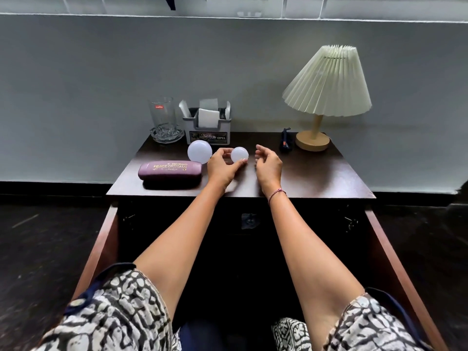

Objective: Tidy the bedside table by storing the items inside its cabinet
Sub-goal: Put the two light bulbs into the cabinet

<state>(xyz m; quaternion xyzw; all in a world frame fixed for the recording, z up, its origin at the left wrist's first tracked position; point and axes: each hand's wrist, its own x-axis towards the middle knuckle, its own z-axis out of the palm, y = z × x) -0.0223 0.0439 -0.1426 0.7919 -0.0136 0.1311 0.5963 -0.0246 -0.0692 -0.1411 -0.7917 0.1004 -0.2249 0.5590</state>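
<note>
Left hand (222, 168) pinches the small white bulb (239, 154) mid-worktop (316, 173). Right hand (268, 165) is just beside it, fingers loosely curled, holding nothing. Larger bulb (199, 151) lies further left, behind purple glasses case (169, 171). Cabinet (109, 239) below stands open.

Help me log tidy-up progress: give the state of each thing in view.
Small white round bulb: held in left hand.
Larger white round bulb: lying free on tabletop.
Purple hard glasses case: closed, lying flat.
Clear glass tumbler: upright, empty.
Grey plastic napkin holder: upright, stocked with napkins.
Cream pleated-shade lamp: upright, unlit.
Brown wooden cabinet doors: open.
Right hand: open, holding nothing.
</note>
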